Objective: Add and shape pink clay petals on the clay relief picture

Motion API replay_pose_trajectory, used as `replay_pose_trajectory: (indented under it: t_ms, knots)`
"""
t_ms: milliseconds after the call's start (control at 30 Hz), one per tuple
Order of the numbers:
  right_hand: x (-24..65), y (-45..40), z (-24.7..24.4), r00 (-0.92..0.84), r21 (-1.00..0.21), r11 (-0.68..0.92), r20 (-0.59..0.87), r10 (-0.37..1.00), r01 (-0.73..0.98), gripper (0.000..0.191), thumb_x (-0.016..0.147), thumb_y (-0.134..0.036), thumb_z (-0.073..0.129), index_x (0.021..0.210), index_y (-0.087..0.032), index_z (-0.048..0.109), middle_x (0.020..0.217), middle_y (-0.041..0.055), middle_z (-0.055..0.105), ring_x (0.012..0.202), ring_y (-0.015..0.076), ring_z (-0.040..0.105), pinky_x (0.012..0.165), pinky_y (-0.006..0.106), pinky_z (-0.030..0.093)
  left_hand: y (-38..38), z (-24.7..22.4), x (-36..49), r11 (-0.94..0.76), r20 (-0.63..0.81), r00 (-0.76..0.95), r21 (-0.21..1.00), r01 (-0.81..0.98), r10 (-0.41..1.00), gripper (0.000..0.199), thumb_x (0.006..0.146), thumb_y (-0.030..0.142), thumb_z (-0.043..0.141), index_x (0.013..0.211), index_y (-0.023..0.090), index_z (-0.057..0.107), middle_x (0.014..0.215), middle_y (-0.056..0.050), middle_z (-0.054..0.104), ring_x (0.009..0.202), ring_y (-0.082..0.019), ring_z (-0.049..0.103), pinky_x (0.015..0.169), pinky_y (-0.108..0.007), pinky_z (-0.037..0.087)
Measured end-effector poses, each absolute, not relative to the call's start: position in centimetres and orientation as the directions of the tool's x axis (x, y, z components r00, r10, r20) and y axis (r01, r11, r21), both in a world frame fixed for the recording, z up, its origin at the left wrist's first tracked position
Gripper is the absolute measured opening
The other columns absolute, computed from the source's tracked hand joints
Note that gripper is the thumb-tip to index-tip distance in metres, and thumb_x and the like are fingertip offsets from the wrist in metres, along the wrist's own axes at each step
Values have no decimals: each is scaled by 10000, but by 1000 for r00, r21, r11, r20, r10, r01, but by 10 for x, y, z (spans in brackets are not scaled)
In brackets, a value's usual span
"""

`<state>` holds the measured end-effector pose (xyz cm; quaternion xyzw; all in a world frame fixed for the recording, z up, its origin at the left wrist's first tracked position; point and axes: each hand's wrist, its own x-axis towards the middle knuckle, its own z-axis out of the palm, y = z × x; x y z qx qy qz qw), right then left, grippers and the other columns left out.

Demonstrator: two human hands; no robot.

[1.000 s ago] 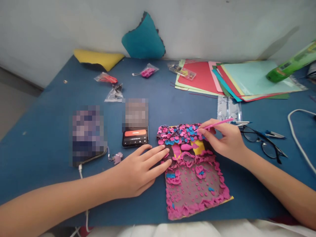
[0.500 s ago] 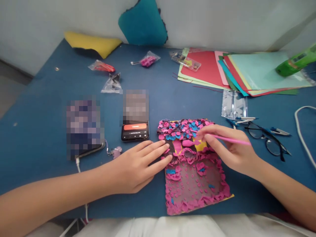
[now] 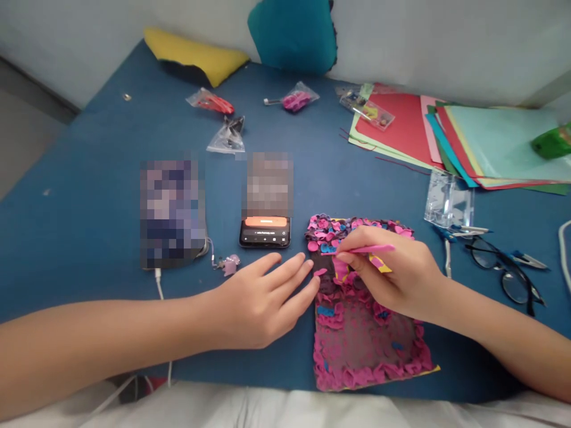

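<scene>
A board covered in pink, blue and dark modelling clay [image 3: 370,342] lies on the blue table, with ruffled pink edging and small petals along its top. My right hand [image 3: 392,270] pinches a thin pink modelling tool [image 3: 377,249] over the upper part of the board. The tool's tip is near the dark and blue clay at the upper left. Bits of yellow show under that hand, which hides the middle of the upper section. My left hand [image 3: 267,300] rests flat with its fingers stretched out, fingertips at the board's left edge.
A phone [image 3: 265,233] and a blurred tablet-like device [image 3: 172,214] with a white cable [image 3: 163,297] lie left. Small clay bags [image 3: 297,101] are behind. Coloured paper sheets [image 3: 401,139], a clear plastic case [image 3: 448,202], glasses [image 3: 508,267] and compasses [image 3: 473,230] lie right.
My right hand has moved left across the board with the pink tool, which now lies over the upper left part. The view has shifted, so things sit further right. My left hand remains by the board.
</scene>
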<state>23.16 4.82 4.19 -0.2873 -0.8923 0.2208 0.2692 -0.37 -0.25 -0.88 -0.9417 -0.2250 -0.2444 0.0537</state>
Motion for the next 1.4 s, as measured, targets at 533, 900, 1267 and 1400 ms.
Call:
replay_pose_trajectory:
  t_ms: [533, 900, 1267, 1400]
  knots:
    - [232, 47, 39, -670, -535, 757, 408, 620, 375, 158, 943, -45, 508, 912, -197, 539, 693, 5, 633, 617, 127, 611, 600, 233, 511, -2, -5, -2, -888, 361, 813, 130, 441, 457, 352, 1025, 211, 373, 1266, 53, 575, 1297, -230, 645, 1216, -326, 622, 954, -439, 494]
    - [231, 49, 32, -677, -447, 793, 431, 596, 414, 138, 962, -73, 488, 932, -190, 553, 682, -2, 622, 595, 118, 582, 606, 231, 499, -1, -4, -1, -886, 308, 831, 155, 437, 464, 363, 1043, 218, 338, 1302, 77, 549, 1371, -218, 596, 1253, -323, 594, 991, -450, 445]
    - [227, 51, 24, -696, -388, 822, 446, 563, 416, 176, 951, -54, 435, 931, -206, 524, 787, 48, 672, 710, 166, 631, 660, 270, 545, -1, -4, -2, -884, 289, 835, 173, 435, 468, 367, 1018, 220, 392, 1319, 77, 545, 1392, -229, 575, 1273, -333, 575, 992, -461, 456]
    - [227, 52, 22, -693, -380, 828, 459, 556, 413, 171, 951, -54, 449, 929, -208, 519, 797, 46, 678, 700, 167, 627, 667, 277, 542, -1, -6, -1, -887, 305, 833, 172, 428, 461, 358, 1016, 213, 387, 1307, 78, 546, 1382, -230, 582, 1271, -332, 576, 991, -460, 449]
